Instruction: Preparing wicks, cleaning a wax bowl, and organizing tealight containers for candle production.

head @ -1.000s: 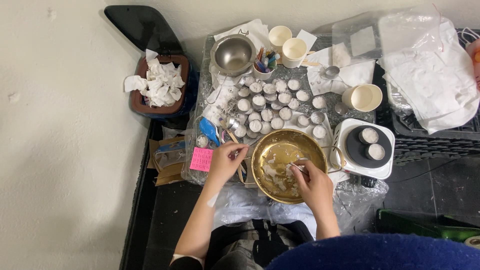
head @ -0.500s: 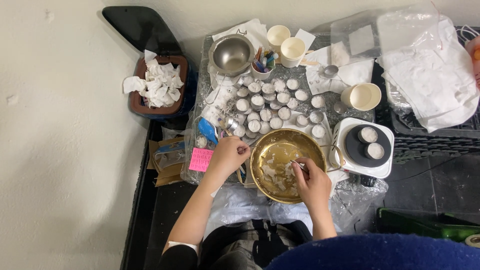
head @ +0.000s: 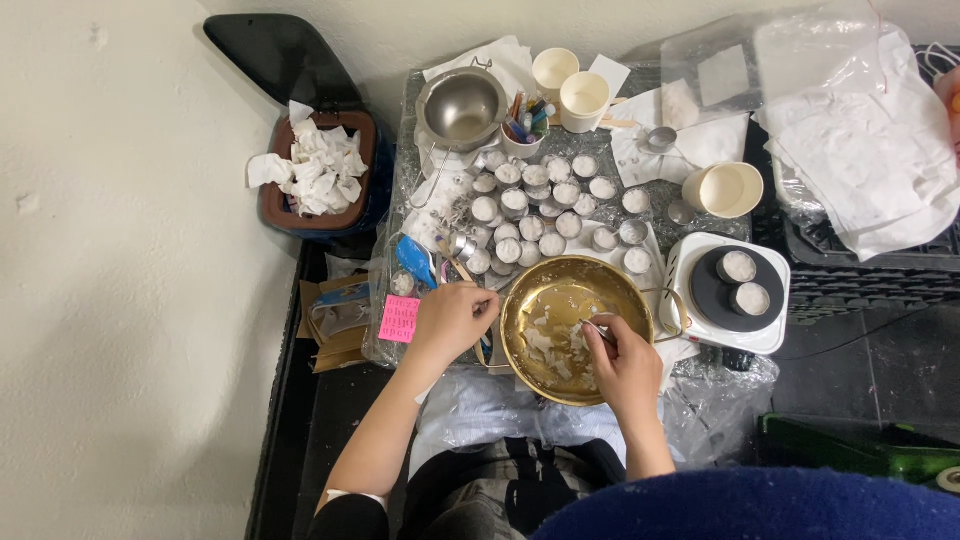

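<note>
Head view, person seated at a cluttered table; gold bowl point(head: 575, 328) sits at the table's near edge right in front of the person, whitish waxy flakes point(head: 550, 345) lying inside it. Right hand point(head: 625, 362) is over the bowl's right half, fingers pinched closed on a thin metal tool point(head: 590, 328) whose tip is down among the flakes; tool mostly hidden by the fingers. Left hand point(head: 452, 318) rests at the bowl's left rim, fingers curled against the edge, looks like it grips the rim but contact is partly hidden. Just behind the bowl, a cluster of small tealight cups point(head: 545, 205) filled with white wax. Blue spatula point(head: 415, 260) and pink sticky note point(head: 400, 318) lie left of the left hand. Steel bowl point(head: 462, 105) at the far left of the table, two paper cups point(head: 570, 85) beside it. White hot plate point(head: 728, 290) right of the gold bowl carries two cups. Brown bin point(head: 318, 175) with crumpled tissues stands off the table's left side
</note>
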